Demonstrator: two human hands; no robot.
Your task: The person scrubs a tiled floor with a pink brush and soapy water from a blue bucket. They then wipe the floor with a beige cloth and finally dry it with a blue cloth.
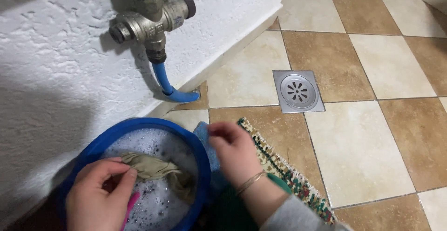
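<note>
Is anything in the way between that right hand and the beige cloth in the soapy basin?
Only the blue basin rim. The right hand hovers over that rim, while the beige cloth lies just inside on the suds, its other end pinched by the left hand. Nothing else visible lies between them.

Grey sleeve (298,214), thin wrist bangles (250,182)

Wall (56,72) close on the left, brass valve (149,19) and blue hose (167,89) jutting over the blue basin (198,166) — tight above the rim. Basin itself crowded: suds, olive cloth (156,168), left hand (98,196). Right hand (235,152) blocks the near rim. Patterned mat (284,170) beside it — bare tile beyond, around the floor drain (298,91).
</note>
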